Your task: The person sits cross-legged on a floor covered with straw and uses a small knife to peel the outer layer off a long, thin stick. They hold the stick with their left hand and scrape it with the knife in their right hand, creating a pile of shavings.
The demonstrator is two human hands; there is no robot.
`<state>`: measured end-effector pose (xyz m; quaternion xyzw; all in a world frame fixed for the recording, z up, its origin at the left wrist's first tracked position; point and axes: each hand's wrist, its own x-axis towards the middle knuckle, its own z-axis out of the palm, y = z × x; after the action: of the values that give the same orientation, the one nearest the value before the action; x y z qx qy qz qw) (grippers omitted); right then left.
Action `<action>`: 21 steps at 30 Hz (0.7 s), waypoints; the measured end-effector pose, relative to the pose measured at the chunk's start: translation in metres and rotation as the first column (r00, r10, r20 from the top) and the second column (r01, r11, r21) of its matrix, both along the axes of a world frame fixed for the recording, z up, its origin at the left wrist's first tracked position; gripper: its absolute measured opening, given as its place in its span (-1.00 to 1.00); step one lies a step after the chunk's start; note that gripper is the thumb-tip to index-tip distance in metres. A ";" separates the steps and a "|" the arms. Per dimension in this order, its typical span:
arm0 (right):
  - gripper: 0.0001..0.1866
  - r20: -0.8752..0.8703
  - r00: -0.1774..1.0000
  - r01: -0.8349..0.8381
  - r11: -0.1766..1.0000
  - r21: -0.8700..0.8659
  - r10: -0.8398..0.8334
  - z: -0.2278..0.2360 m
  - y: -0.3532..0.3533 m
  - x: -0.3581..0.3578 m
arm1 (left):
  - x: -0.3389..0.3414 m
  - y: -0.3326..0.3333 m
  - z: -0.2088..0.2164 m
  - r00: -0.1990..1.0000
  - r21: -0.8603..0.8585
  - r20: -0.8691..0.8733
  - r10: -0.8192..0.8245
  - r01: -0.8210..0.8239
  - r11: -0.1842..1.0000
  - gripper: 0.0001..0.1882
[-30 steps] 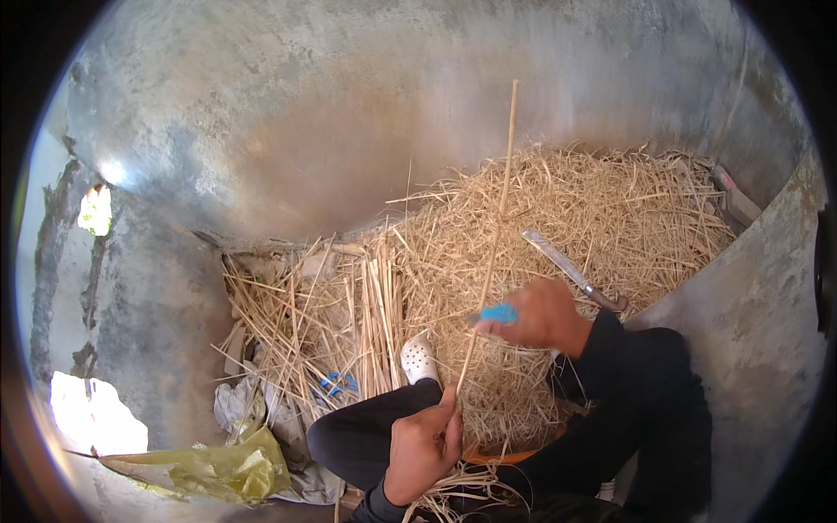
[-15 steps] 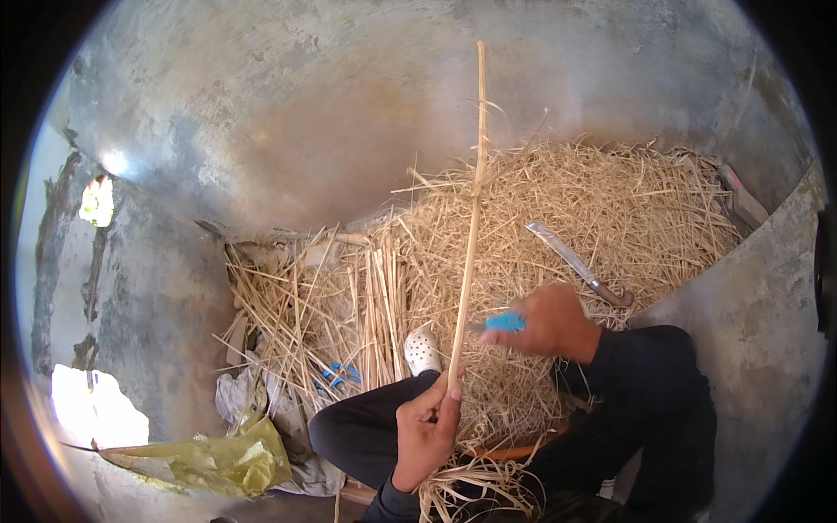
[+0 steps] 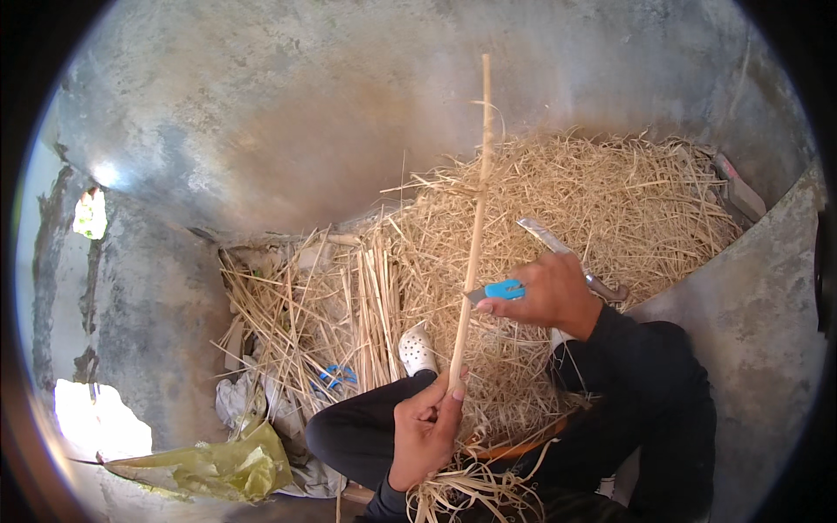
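My left hand is closed around the near end of a long, pale split-bamboo strip, which points up and away from me. In my right hand is a utility knife with a blue handle. Its blade meets the right edge of the strip, partway up from my left hand. A thin curl of shaving hangs off the strip near its far end. Below my left wrist, a bunch of thin curled shavings lies by my lap.
A wide heap of shavings spreads ahead, with a large curved-handled knife on it. Loose strips lie left, beside blue-handled scissors and a yellow-green plastic sheet. My white clog stands close by; concrete walls surround everything.
My right hand and the utility knife have shifted up along the strip, away from my left hand. The left hand keeps its hold in nearly the same place.
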<state>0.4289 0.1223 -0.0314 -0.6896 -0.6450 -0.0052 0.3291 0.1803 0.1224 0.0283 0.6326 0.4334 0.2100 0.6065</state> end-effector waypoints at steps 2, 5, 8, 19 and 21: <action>-0.25 0.003 1.000 -0.029 0.999 -0.019 0.029 -0.005 -0.003 -0.013 | 0.001 0.005 0.001 1.000 -0.022 0.009 -0.002 0.002 1.000 -0.67; -0.15 0.136 0.991 -0.026 0.995 0.100 0.012 -0.007 -0.003 -0.017 | 0.003 0.001 0.000 0.999 -0.006 0.033 -0.010 0.011 1.000 -0.68; -0.14 -0.015 0.996 0.084 0.995 -0.062 -0.085 -0.003 0.006 0.011 | 0.003 -0.002 -0.006 1.000 -0.007 0.016 -0.017 0.017 1.000 -0.68; -0.12 0.055 0.976 0.214 0.974 -0.075 -0.211 -0.008 0.022 0.044 | 0.002 -0.001 0.002 0.999 -0.080 0.023 -0.039 0.041 0.996 -0.70; -0.12 0.085 0.969 0.236 0.972 -0.025 -0.233 -0.016 0.031 0.051 | 0.004 -0.002 0.004 0.998 -0.082 0.034 -0.048 0.050 0.995 -0.71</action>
<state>0.4801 0.1528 -0.0479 -0.7659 -0.5720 -0.0607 0.2874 0.1844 0.1203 0.0327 0.6139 0.4163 0.1868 0.6441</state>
